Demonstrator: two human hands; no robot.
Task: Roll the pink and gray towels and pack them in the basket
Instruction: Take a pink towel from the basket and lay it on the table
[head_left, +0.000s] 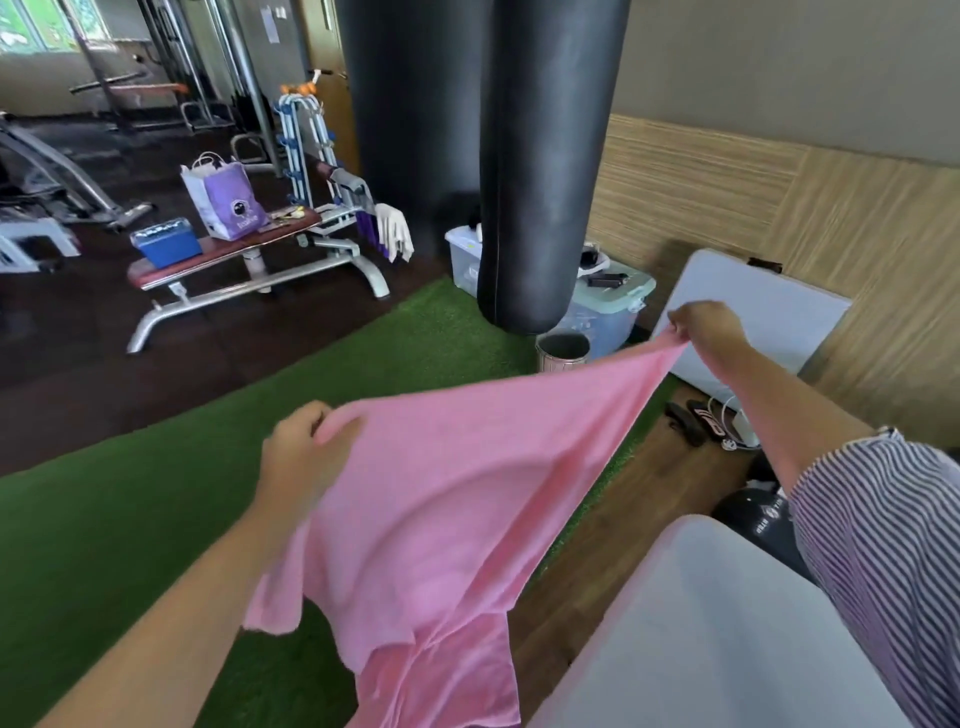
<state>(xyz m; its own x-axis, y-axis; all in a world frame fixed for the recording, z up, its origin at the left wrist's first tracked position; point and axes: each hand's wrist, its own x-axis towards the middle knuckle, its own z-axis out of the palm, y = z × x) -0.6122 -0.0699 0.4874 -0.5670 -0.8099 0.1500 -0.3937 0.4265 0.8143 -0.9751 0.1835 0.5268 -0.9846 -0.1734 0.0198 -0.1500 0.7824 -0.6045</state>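
Up in the air, curled fingers of the left hand (298, 449) and right hand (704, 327) pinch two upper corners of a soft pink terry towel (447, 499), stretched between them, its lower edge hanging. Below lie green artificial turf (130, 519) and a pale grey tabletop (701, 634); a black punching bag (540, 166) hangs beyond.
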